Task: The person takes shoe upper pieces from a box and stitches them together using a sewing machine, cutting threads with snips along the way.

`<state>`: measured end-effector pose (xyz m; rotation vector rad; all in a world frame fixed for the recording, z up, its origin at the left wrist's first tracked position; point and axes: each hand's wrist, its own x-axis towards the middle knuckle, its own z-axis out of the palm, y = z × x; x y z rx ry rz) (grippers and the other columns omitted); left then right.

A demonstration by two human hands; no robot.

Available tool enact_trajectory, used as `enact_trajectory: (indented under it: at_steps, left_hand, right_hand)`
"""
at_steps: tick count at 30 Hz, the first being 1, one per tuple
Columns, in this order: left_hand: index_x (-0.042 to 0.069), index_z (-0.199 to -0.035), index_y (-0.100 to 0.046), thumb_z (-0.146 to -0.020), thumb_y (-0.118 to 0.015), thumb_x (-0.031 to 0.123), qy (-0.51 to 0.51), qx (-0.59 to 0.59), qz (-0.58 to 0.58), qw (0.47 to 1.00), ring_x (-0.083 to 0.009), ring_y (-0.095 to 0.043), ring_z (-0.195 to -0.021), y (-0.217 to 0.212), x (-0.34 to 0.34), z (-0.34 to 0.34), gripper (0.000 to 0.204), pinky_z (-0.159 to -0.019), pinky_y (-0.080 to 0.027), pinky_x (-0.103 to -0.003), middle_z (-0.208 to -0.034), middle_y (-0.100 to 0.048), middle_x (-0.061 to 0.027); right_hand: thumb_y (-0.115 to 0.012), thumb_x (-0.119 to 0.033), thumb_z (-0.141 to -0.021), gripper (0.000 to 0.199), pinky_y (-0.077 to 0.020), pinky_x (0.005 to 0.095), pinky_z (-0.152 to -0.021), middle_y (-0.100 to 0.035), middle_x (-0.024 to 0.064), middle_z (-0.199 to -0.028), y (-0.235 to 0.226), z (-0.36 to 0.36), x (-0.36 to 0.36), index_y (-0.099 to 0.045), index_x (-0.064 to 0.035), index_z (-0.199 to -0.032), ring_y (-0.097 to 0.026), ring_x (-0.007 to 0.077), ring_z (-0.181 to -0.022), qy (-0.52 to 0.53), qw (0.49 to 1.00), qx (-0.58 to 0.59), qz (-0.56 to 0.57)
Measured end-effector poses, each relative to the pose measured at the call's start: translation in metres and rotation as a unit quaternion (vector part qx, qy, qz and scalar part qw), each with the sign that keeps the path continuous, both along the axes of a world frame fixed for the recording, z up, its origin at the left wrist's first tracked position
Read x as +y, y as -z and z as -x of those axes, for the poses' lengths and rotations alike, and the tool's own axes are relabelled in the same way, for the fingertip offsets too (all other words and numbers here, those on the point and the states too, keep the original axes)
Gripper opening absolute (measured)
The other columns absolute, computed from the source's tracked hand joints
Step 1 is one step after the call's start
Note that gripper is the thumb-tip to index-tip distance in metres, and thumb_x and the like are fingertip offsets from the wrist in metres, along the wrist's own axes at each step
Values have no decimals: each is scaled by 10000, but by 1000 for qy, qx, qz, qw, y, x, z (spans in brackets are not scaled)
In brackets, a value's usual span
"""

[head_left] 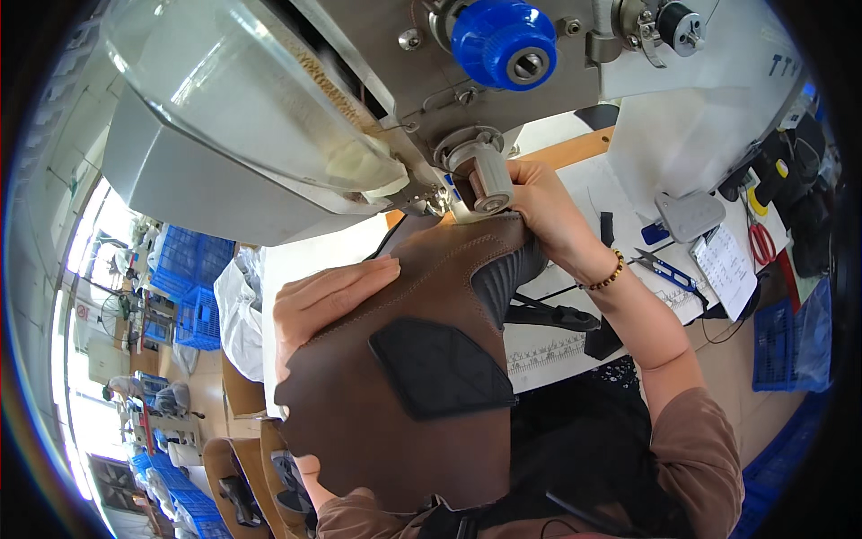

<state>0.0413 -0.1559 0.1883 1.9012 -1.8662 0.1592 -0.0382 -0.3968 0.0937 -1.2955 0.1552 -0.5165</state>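
A brown leather piece (422,449) with stitched seams, a black angular patch (440,368) and a ribbed black panel (503,287) lies under the head of a sewing machine (539,36). Its far edge reaches the needle area, where the needle itself is hard to make out. Fingers stretched out together, my left hand (332,296) rests flat on the leather's left side. My right hand (548,211) is closed on the far right edge of the leather, beside the machine's round metal roller part (489,184); some fingertips are hidden.
On the white table at right lie blue thread snips (669,272), red-handled scissors (761,242), a grey rounded case (691,216) and a paper note (725,269). A printed ruler (557,352) runs along the near table edge. Blue crates (193,260) stand at left.
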Motion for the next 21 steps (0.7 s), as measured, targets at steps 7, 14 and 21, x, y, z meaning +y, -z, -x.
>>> enact_trajectory:
  at_steps: [7, 14, 21]
  left_hand:
    - [-28, -1033, -647, -717, -591, 254, -22, -8, -4, 1000, -295, -657, -894, -2, -1, -2, 427, -790, -512, -317, -1029, -651, -170]
    - [-27, -1024, -648, -701, -687, 235, -78, 7, 20, 997, -272, -657, -889, 1, -2, -1, 417, -800, -502, -327, -980, -664, -171]
    - [-13, -1039, -647, -714, -694, 247, -48, 31, 33, 998, -304, -654, -895, 12, 1, -4, 419, -829, -498, -336, -999, -657, -185]
  right_hand:
    - [-595, -82, -780, 282, -267, 219, -455, -392, -62, -551, 1, 0, 4, -421, -82, -558, -315, 22, -526, 28, 1000, 4, -4]
    - [-586, -73, -778, 271, -256, 215, -457, -391, -65, -549, 3, 0, 5, -424, -78, -560, -312, 18, -533, 30, 1000, 0, 2]
    - [-581, -67, -770, 252, -259, 212, -463, -403, -60, -552, 7, 2, 6, -434, -72, -565, -319, 20, -534, 26, 1000, -8, 2]
